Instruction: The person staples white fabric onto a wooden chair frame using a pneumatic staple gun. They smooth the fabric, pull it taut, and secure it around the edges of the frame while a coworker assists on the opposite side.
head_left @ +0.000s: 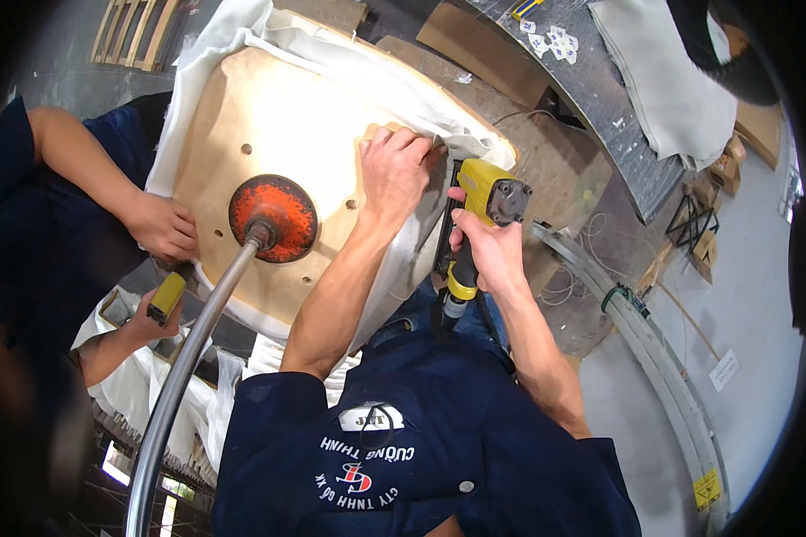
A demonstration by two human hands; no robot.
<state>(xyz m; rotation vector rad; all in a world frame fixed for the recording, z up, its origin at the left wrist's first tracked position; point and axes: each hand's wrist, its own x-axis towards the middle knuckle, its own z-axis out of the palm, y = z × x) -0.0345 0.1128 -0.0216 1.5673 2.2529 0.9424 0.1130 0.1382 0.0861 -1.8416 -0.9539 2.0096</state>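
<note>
By the left hand (pixel 394 176), cloth (pixel 376 85) is pinched against the board (pixel 278 116); by the right hand (pixel 494 248), a staple gun (pixel 484 183) is gripped. Beyond, folded cloth seems unfastened.

Small white tags (pixel 560 45) are lying on the dark table (pixel 613 152), and a brown board (pixel 485 54) is resting near it. Well to the table's left, I'm seeing a slatted wooden pallet (pixel 136 34) sitting on the floor (pixel 58 76).

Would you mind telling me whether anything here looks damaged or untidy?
The orange disc over the wooden board looks worn, its paint patchy with dark areas showing. Small white tags lie scattered on the grey table.
</note>
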